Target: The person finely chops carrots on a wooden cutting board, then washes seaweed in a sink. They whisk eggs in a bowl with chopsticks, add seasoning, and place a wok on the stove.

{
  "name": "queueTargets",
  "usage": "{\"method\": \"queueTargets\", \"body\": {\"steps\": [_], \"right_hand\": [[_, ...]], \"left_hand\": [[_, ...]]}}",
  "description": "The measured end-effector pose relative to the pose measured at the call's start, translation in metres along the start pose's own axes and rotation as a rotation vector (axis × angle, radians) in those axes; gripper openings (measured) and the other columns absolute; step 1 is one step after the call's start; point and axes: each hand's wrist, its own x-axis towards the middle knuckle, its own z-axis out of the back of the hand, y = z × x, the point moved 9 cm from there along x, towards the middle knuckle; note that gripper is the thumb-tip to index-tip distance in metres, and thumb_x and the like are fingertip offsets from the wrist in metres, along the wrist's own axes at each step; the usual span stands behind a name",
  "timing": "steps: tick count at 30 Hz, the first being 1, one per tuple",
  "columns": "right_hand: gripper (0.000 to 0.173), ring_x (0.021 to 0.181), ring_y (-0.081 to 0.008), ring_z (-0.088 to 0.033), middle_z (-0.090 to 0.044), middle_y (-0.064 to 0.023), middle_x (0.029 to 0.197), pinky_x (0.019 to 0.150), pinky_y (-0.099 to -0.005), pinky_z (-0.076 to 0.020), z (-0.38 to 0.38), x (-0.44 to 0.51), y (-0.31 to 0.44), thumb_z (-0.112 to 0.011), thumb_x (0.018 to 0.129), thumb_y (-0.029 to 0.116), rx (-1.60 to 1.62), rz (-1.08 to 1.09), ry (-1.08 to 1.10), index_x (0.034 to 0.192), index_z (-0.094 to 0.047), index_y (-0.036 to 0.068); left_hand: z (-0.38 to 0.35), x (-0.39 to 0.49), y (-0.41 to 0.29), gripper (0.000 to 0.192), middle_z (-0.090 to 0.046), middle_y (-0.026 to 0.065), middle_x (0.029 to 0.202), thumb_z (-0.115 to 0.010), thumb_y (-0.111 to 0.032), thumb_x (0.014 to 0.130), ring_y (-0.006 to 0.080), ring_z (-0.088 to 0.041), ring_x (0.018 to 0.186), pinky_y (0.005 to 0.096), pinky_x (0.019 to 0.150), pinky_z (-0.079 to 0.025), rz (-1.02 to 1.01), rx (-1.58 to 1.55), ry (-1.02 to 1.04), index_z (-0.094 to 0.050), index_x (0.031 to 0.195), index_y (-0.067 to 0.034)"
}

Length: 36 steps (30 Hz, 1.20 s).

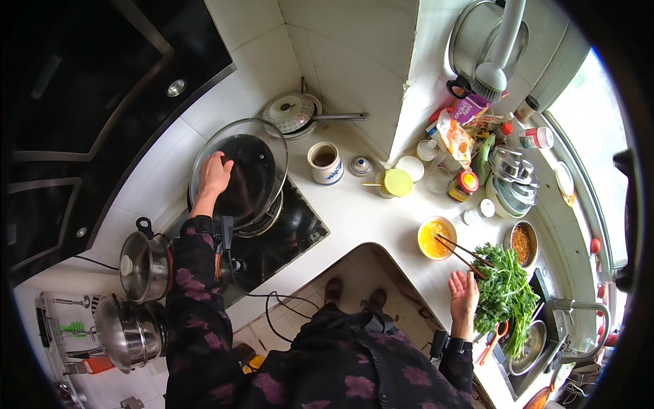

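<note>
My left hand (215, 176) grips the knob of a large glass lid (255, 148), which is tilted over a dark wok (245, 204) on the black gas hob (271, 240). On the right, my right hand (464, 296) is held palm up with its fingers apart, holding nothing. Close beside it lies a heap of leafy greens (506, 291). A bowl of beaten egg (434, 231) with a pair of dark chopsticks (462, 255) resting in it stands just above that hand. The lid's glass looks dark, so the wok's contents cannot be made out.
A blue-and-white ceramic jar (325, 164) and its small lid (361, 165) stand right of the hob. Jars and packets, including a red-capped jar (463, 185), crowd the back corner. Red-handled scissors (494, 342) lie by the sink (516, 381). Lidded pots (145, 266) stand at left.
</note>
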Motion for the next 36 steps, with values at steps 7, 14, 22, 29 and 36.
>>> {"method": "queueTargets", "body": {"steps": [7, 14, 22, 29, 36], "right_hand": [[0.04, 0.101, -0.0304, -0.063, -0.06, -0.0155, 0.11, 0.076, -0.0366, -0.0552, -0.001, 0.005, 0.005, -0.064, 0.091, 0.026, 0.005, -0.011, 0.025, 0.118, -0.047, 0.002], [0.041, 0.101, -0.0283, -0.063, -0.06, -0.0148, 0.114, 0.076, -0.035, -0.0547, 0.008, 0.001, 0.013, -0.063, 0.092, 0.03, -0.047, -0.03, 0.036, 0.117, -0.05, 0.001], [0.036, 0.103, -0.0275, -0.063, -0.06, -0.0149, 0.116, 0.076, -0.0343, -0.0552, 0.015, -0.001, 0.018, -0.061, 0.092, 0.033, -0.097, -0.025, 0.081, 0.113, -0.054, 0.005], [0.034, 0.1, -0.0278, -0.063, -0.061, -0.0144, 0.112, 0.072, -0.0339, -0.0549, 0.019, -0.007, 0.019, -0.057, 0.095, 0.029, -0.104, -0.036, 0.037, 0.116, -0.05, 0.003], [0.037, 0.101, -0.0285, -0.062, -0.06, -0.0147, 0.113, 0.073, -0.0353, -0.0546, 0.024, -0.012, 0.02, -0.057, 0.095, 0.031, -0.115, -0.034, 0.003, 0.118, -0.048, 0.003]], "left_hand": [[0.038, -0.017, -0.132, 0.034, -0.06, 0.0177, 0.107, -0.065, -0.022, 0.084, 0.0363, -0.057, 0.102, 0.0433, 0.087, -0.047, -0.314, -0.081, -0.078, -0.06, 0.111, -0.003], [0.017, -0.057, -0.231, 0.028, -0.06, 0.0203, 0.101, -0.065, -0.02, 0.082, 0.0368, -0.058, 0.097, 0.0427, 0.085, -0.047, -0.402, -0.343, -0.038, -0.06, 0.101, 0.0], [-0.054, -0.095, -0.249, 0.026, -0.06, 0.0199, 0.097, -0.065, -0.021, 0.083, 0.0368, -0.058, 0.094, 0.0429, 0.083, -0.047, -0.358, -0.397, 0.117, -0.058, 0.098, -0.001], [-0.094, -0.085, -0.23, 0.03, -0.058, 0.0198, 0.104, -0.065, -0.022, 0.084, 0.037, -0.057, 0.098, 0.044, 0.085, -0.047, -0.296, -0.293, 0.183, -0.056, 0.103, -0.001], [-0.115, -0.062, -0.221, 0.032, -0.056, 0.021, 0.108, -0.065, -0.021, 0.084, 0.0368, -0.06, 0.097, 0.044, 0.082, -0.051, -0.253, -0.276, 0.148, -0.054, 0.105, 0.001]]}}
